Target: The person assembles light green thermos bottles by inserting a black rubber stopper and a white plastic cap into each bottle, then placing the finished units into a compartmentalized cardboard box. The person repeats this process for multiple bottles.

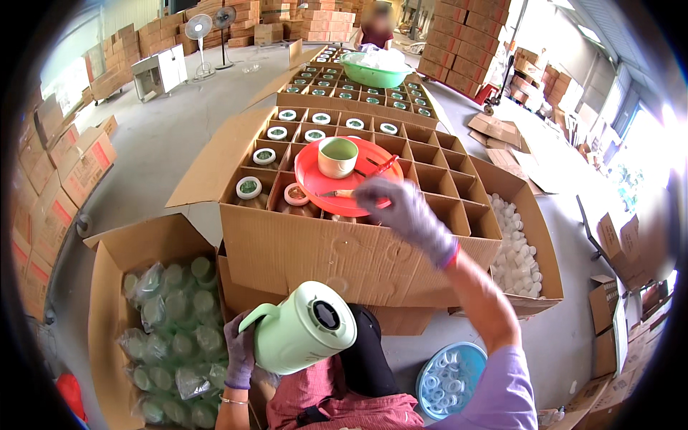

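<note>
My left hand (pixel 240 349), gloved in grey, is closed on the handle side of a mint-green vacuum jug (pixel 304 331) with a dark round stopper in its top. My right hand (pixel 401 208), also gloved, is over the near right of a red plastic plate (pixel 313 168), fingers curled at the wooden handle of a small knife (pixel 337 193); its blade points left. A pale green cup (pixel 337 158) and a red-handled tool (pixel 387 165) sit on the plate. Beneath, a divided carton (pixel 322 247) holds white-rimmed jars (pixel 249 188) in several cells.
Wrapped green jars fill an open carton (pixel 100 315) at left. White caps (pixel 517 247) lie in a box on the right. A blue basin (pixel 421 380) holds clear rings. Beyond, a green basin (pixel 374 74) rests on more cartons, with a person (pixel 377 36) behind.
</note>
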The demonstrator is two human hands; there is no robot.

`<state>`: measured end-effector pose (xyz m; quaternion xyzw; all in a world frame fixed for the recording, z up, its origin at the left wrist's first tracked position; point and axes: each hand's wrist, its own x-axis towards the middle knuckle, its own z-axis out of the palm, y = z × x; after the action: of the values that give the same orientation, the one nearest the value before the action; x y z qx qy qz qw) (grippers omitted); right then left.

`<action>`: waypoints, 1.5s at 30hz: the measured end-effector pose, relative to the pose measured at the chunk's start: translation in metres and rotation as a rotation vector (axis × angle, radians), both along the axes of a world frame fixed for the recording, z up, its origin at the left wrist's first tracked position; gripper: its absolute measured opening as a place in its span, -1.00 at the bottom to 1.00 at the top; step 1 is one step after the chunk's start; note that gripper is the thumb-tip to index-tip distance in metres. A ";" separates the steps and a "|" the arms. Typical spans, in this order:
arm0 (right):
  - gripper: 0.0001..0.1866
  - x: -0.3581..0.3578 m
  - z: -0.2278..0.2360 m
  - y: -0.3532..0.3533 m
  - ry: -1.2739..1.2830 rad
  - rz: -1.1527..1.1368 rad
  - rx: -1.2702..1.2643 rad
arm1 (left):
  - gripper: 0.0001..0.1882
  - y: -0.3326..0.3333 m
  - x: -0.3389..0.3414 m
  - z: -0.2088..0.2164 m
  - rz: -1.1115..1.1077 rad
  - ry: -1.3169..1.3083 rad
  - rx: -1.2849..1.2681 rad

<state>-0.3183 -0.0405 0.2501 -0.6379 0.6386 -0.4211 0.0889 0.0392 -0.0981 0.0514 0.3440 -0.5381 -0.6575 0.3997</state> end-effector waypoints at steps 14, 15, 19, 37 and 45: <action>-0.81 -0.062 0.025 -0.026 1.001 -0.210 0.078 | -0.72 -0.005 -0.001 -0.022 0.011 -0.107 0.058; -0.80 -0.045 0.025 -0.010 0.773 -0.114 0.012 | -0.72 -0.008 0.000 -0.023 -0.007 -0.131 -0.010; -0.73 0.029 -0.016 0.039 0.454 0.597 0.023 | -0.68 -0.012 -0.015 -0.009 -0.151 -0.092 0.095; -0.65 0.075 -0.096 0.087 -0.387 0.053 0.632 | -0.69 0.070 -0.018 0.002 0.124 -0.121 -0.308; -0.67 0.089 -0.114 0.067 0.493 0.515 0.738 | -0.41 0.095 -0.001 0.033 -0.521 -0.777 -0.492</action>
<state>-0.2289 0.0267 0.1359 -0.7811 0.5688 0.0309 0.2557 0.0383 -0.0029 0.0840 0.3133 -0.8528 -0.4131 0.0632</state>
